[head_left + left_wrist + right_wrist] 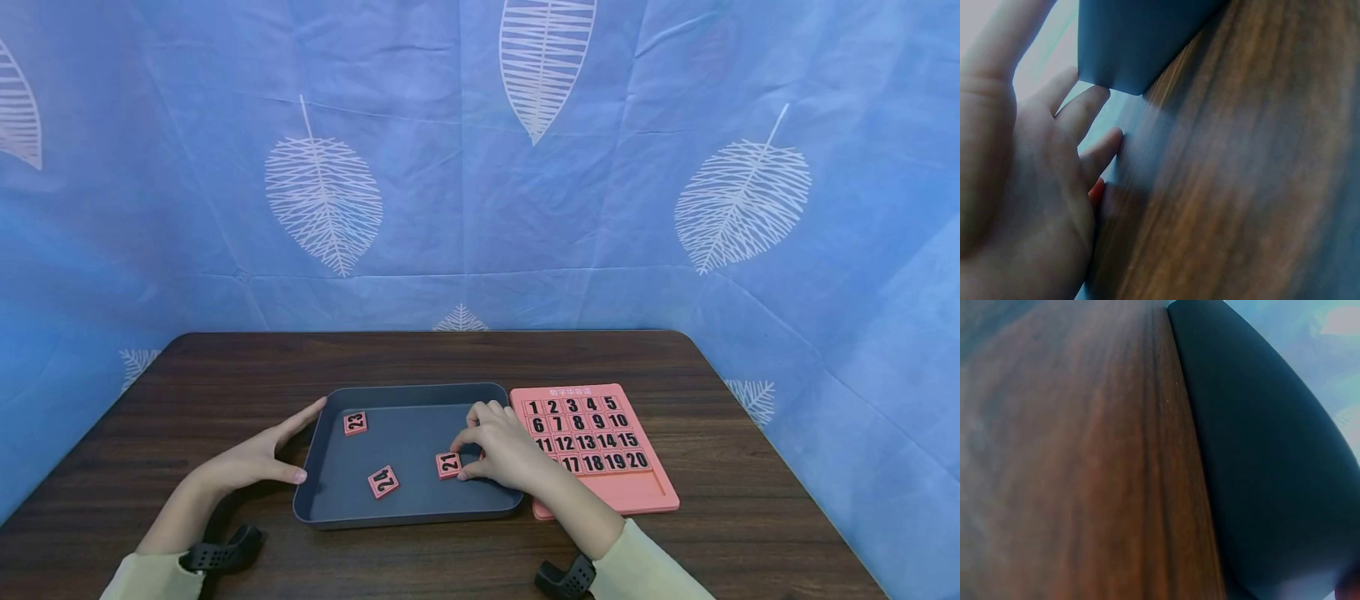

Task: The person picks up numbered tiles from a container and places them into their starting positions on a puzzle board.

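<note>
In the head view, a dark grey tray (405, 521) lies on the table. My left hand (251, 457) spreads along its left side, fingers and thumb fairly straight and touching the rim; the left wrist view shows fingertips near the tray's corner (1141, 50). My right hand (506, 446) reaches over the tray's right part, with thumb and index finger pinching the pink number tile 21 (447, 465). Tile 23 (356, 423) and tile 24 (383, 482) lie apart in the tray. Right of it lies a pink number board (630, 492), filled with numbered tiles; my right hand and wrist hide part of it.
The brown wooden table (750, 517) runs on all sides of the tray and board. A blue cloth (465, 208) with white leaf prints hangs behind it. Black bands (225, 550) sit at both wrists. The tray's wall (1260, 437) fills much of the right wrist view.
</note>
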The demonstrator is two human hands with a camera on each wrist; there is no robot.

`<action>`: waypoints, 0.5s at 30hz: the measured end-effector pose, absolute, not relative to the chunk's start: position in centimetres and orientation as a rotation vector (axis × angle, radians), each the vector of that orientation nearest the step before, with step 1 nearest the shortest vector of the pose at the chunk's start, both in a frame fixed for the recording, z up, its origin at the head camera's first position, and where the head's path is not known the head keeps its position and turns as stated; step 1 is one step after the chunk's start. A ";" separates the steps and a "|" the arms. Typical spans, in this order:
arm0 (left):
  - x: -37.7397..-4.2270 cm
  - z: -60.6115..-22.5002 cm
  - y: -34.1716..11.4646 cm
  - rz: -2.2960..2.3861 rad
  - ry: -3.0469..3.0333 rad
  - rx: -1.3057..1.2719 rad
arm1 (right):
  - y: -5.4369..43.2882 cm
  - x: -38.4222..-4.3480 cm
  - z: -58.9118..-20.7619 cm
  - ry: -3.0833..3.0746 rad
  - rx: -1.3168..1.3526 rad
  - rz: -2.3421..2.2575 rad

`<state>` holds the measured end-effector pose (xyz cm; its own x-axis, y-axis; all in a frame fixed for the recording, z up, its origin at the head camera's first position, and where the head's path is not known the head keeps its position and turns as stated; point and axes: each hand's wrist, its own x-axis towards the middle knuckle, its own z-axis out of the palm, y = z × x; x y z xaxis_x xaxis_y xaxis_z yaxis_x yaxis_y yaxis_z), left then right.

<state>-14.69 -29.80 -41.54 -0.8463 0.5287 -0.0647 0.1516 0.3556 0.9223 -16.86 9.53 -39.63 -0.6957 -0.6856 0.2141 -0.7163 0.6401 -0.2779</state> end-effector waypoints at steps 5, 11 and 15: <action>-14.7 -41.7 -29.8 1.490 2.273 0.600 | 9.8 -16.5 -39.4 -2.770 1.097 0.631; -14.6 -41.7 -29.7 1.493 2.272 0.609 | 10.9 -15.7 -39.1 -2.716 0.958 0.674; -14.5 -41.7 -29.7 1.489 2.278 0.606 | 11.9 -15.3 -38.9 -2.691 0.874 0.658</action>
